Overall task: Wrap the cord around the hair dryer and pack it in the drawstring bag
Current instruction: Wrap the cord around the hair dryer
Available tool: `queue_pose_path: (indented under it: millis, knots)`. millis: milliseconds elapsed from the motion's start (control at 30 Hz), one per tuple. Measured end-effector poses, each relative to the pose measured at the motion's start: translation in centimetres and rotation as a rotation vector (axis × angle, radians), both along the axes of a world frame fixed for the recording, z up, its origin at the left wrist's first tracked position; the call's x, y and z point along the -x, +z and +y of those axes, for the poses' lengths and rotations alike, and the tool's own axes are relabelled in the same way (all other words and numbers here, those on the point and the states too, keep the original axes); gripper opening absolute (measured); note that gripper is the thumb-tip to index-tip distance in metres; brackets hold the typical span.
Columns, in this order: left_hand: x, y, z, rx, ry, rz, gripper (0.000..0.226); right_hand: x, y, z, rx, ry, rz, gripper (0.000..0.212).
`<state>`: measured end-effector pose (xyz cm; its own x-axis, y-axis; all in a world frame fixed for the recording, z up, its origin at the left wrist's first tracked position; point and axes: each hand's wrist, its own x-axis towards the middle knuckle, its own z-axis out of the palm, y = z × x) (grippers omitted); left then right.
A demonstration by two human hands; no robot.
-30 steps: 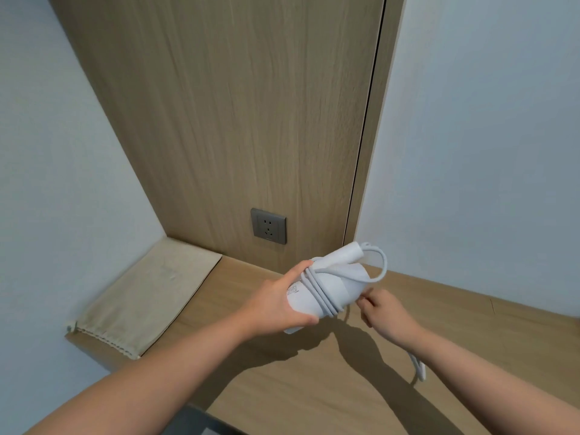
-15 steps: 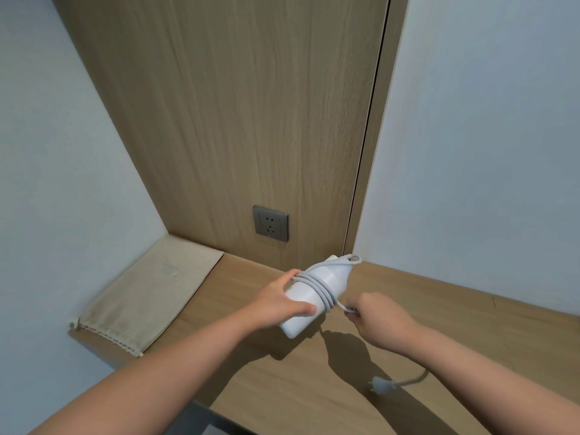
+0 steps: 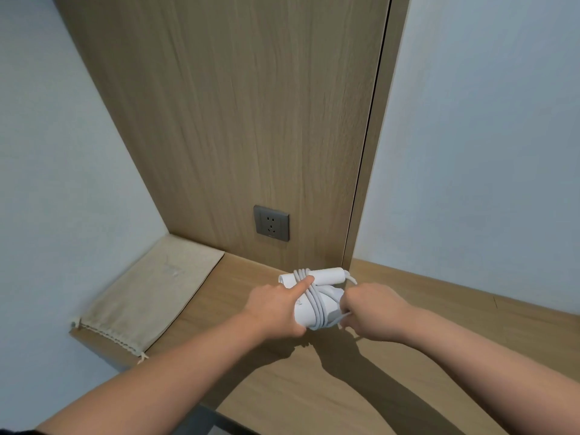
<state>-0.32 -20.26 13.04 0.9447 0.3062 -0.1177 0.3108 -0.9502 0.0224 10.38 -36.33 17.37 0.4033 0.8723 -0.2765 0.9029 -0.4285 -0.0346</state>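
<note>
I am watching both hands working near the middle of my view, over the wooden surface (image 3: 282,400). The left hand (image 3: 276,306) is gripping the white dryer (image 3: 328,274) from its nine o'clock side. Its fingers are curling round the body and its forefinger is lying across the wound turns of the cord (image 3: 314,309). The cord is running several times round the dryer and its folded handle, the turns sitting close together. The right hand (image 3: 370,312) is working at the dryer's three o'clock, fingers pinching a stretch of cord that is coming off the coil. The bag (image 3: 150,293) is lying flat on the surface at nine o'clock from the dryer, well apart, its drawstring mouth facing seven o'clock. A grey socket (image 3: 271,223) is sitting in the wood panel at eleven o'clock from the dryer.
</note>
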Motion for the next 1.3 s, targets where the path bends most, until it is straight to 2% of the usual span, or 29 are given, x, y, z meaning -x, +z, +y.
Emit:
queue_pose_path:
  millis: [167, 233, 300, 367, 467, 600, 667, 800, 933, 1067, 1167, 1300]
  knots:
    - [0.1, 0.2, 0.6, -0.114, -0.082, -0.029, 0.088, -1.5, 2.1, -0.2, -0.126, 0.072, 0.007, 0.011]
    - [0.3, 0.4, 1.1, -0.117, -0.089, -0.025, 0.087, -2.5, 2.7, -0.2, -0.198, 0.134, -0.102, 0.009]
    - [0.5, 0.5, 1.3, -0.129, -0.136, -0.022, 0.085, -3.7, 3.3, -0.3, -0.311, 0.237, -0.292, 0.005]
    - [0.8, 0.5, 1.4, -0.131, -0.172, -0.033, 0.083, -4.6, 3.7, -0.3, -0.39, 0.288, -0.458, 0.018]
    - [1.0, 0.3, 1.6, -0.123, -0.172, -0.087, 0.084, -4.8, 3.2, -0.6, -0.492, 0.276, -0.538, 0.025]
    - [1.0, 0.5, 1.8, -0.109, -0.129, -0.142, 0.087, -4.9, 1.5, -1.8, -0.768, 0.232, -0.495, 0.019]
    - [1.0, 0.8, 1.9, -0.112, -0.108, -0.159, 0.088, -4.8, 1.0, -2.5, -0.905, 0.191, -0.43, 0.025]
    - [1.0, 1.1, 1.7, -0.088, -0.071, -0.185, 0.088, -4.5, -0.3, -3.5, -1.076, 0.124, -0.315, 0.022]
    - [0.8, 1.3, 1.2, -0.05, -0.007, -0.178, 0.09, -4.2, -0.6, -3.8, -1.102, 0.021, -0.182, 0.038]
    - [0.6, 1.7, 0.7, -0.026, -0.013, -0.176, 0.09, -4.5, -0.6, -3.6, -1.06, -0.172, -0.071, 0.027]
    - [0.4, 2.0, 0.5, -0.016, -0.027, -0.183, 0.091, -4.8, -0.4, -3.2, -1.036, -0.302, 0.012, 0.006]
    - [0.3, 2.1, 0.5, 0.011, 0.0, -0.199, 0.091, -5.2, 0.1, -2.6, -0.975, -0.277, -0.083, 0.006]
